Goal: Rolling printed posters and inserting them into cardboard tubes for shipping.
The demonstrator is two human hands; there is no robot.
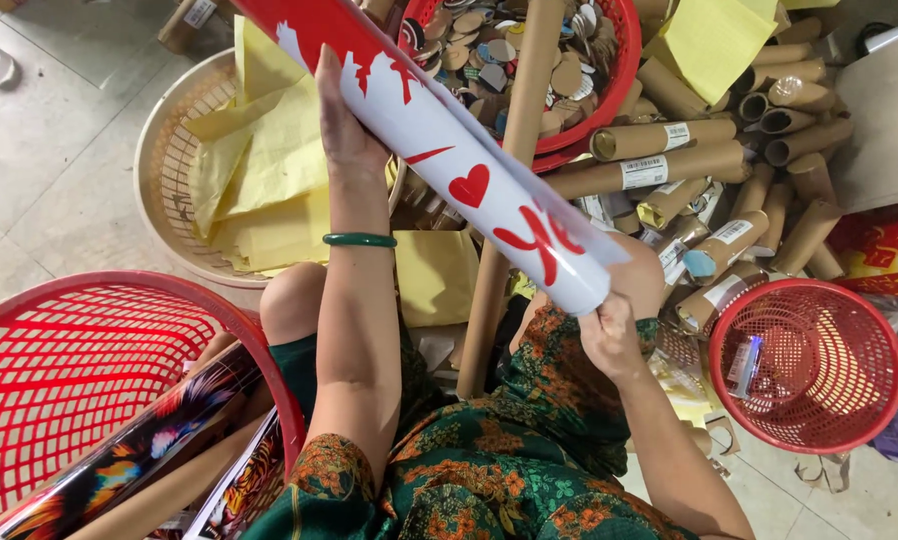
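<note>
Gripping one rolled poster, two hands

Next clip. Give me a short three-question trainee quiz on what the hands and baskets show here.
1. True or false: both hands hold the rolled poster.
2. Which wrist wears the green bangle? A) left B) right
3. What colour is the small basket beside the right hand?

Key: 1. true, the left hand grips mid-roll, the right hand its near end. 2. A. 3. red.
</note>
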